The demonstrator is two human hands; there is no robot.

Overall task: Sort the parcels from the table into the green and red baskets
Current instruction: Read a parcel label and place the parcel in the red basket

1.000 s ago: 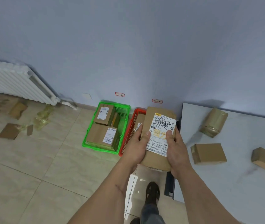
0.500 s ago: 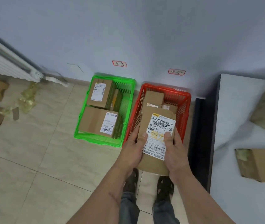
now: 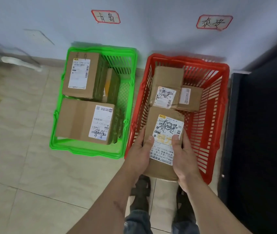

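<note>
Pale floor tiles [image 3: 33, 166] run up to a light wall, and against that wall sit two baskets side by side. Both hands grip one brown parcel [image 3: 164, 169] by its long edges: the left hand [image 3: 138, 157] wraps its left edge with the thumb lying on the white shipping label [image 3: 166, 139], and the right hand [image 3: 184, 157] holds the opposite edge, thumb also on the label. The parcel hangs over the near end of the red basket [image 3: 218, 115] — its far end inside the rim, its near end jutting out toward the person's feet. Deeper in the red basket lie two smaller labelled parcels [image 3: 168, 81], touching each other. Just left of the red basket stands the green basket [image 3: 92, 150], holding several boxes [image 3: 77, 120]. On the wall above each basket is a red-bordered handwritten tag [image 3: 214, 22]. Right of the red basket rises a dark panel [image 3: 261, 132].
</note>
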